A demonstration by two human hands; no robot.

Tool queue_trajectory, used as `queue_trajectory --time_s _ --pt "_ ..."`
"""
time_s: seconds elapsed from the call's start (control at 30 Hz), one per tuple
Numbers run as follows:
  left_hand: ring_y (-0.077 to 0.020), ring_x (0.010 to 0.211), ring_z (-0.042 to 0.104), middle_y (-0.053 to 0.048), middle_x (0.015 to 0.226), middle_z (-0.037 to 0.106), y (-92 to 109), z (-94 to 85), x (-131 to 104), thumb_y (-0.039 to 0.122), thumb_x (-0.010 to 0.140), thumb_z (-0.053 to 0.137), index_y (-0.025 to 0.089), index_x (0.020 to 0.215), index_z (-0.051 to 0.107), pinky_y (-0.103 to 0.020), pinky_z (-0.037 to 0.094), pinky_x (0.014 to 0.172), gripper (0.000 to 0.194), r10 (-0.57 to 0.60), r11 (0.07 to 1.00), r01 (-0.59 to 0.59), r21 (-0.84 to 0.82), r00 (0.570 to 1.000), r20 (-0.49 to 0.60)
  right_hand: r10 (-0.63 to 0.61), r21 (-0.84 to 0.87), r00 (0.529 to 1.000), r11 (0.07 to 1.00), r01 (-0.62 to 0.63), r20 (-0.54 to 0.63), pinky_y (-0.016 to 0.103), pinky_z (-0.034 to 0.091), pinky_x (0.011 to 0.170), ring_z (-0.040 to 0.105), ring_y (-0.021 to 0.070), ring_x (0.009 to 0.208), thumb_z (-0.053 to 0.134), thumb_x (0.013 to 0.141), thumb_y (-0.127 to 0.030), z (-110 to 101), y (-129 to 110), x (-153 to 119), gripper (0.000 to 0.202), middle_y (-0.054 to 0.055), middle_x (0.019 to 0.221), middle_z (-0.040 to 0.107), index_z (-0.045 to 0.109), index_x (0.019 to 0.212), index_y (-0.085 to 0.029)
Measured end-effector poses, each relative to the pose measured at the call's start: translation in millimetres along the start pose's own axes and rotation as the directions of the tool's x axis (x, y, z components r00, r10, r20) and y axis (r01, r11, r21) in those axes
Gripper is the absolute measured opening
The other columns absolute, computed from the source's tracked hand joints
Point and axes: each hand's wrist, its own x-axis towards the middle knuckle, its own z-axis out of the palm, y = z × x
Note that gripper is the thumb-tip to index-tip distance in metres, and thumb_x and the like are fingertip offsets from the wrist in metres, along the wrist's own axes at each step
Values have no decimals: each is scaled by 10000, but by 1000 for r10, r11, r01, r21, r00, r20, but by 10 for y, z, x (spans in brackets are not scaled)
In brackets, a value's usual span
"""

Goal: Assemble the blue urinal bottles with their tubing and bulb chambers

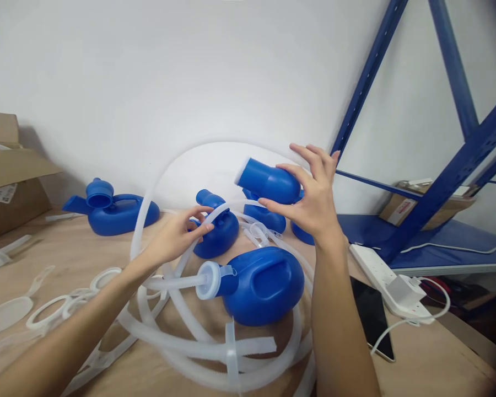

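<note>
My right hand (316, 193) grips a short, bent blue plastic spout (273, 183) between thumb and fingers, its pale-rimmed end facing left. A translucent ribbed hose (220, 210) is pinched in my left hand (181, 232) and runs right, passing under the spout; whether it joins the spout is hidden. Below my hands, a blue bottle with a moulded handle (268, 286) lies on the table, a white cap (209, 280) and hose at its mouth. Behind my left fingertips sits another blue bottle (217, 234). A coiled hose with a strap (231, 353) surrounds the near bottle.
Another blue bottle (118, 218) stands at the left near a cardboard box (12, 193). White rings and lids (52, 311) lie at the left front. A power strip (380, 273), a phone (372, 314) and a blue metal rack (413, 231) are on the right.
</note>
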Motion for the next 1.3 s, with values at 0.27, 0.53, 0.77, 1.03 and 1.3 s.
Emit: queue_trajectory --time_s 0.27,0.53,0.77,1.03,1.3 --pt "-301 1057 719 -119 1211 746 -233 -71 96 460 734 863 191 1353 655 -435 600 922 706 -135 894 132 -429 991 22 -167 284 929 956 71 330 707 316 1211 304 434 1532 891 700 -537 59 -546 134 537 52 1607 420 710 1158 -322" --pt "-315 1175 707 -126 1338 714 8 -126 58 424 786 835 242 1352 648 -396 638 891 623 -254 753 252 -608 964 86 -304 603 613 709 -366 729 459 453 1167 482 299 1438 885 721 -521 522 -633 13 561 44 1562 463 707 1214 -320" --pt "-369 1295 638 -114 1519 589 233 -258 -66 684 938 530 361 1608 350 -499 593 1006 765 -198 704 348 -619 933 300 -278 723 707 513 -462 650 486 362 1224 462 286 1467 892 710 -522 753 -483 -83 608 47 1548 525 682 1240 -311" --pt "-352 1302 624 -106 1454 644 205 -229 -20 672 901 583 262 1365 655 -419 587 1013 624 -210 767 264 -585 964 160 -194 711 758 546 -443 622 469 433 1148 560 288 1347 866 755 -468 715 -498 -52 516 71 1399 623 712 1200 -259" --pt "-358 1305 604 -74 1433 636 215 -296 -109 546 742 850 332 1424 572 -487 573 1044 766 -31 959 48 -280 997 65 -14 648 815 615 -449 579 457 452 1105 597 273 1249 818 808 -467 690 -401 -70 393 74 1325 637 711 1097 -223"
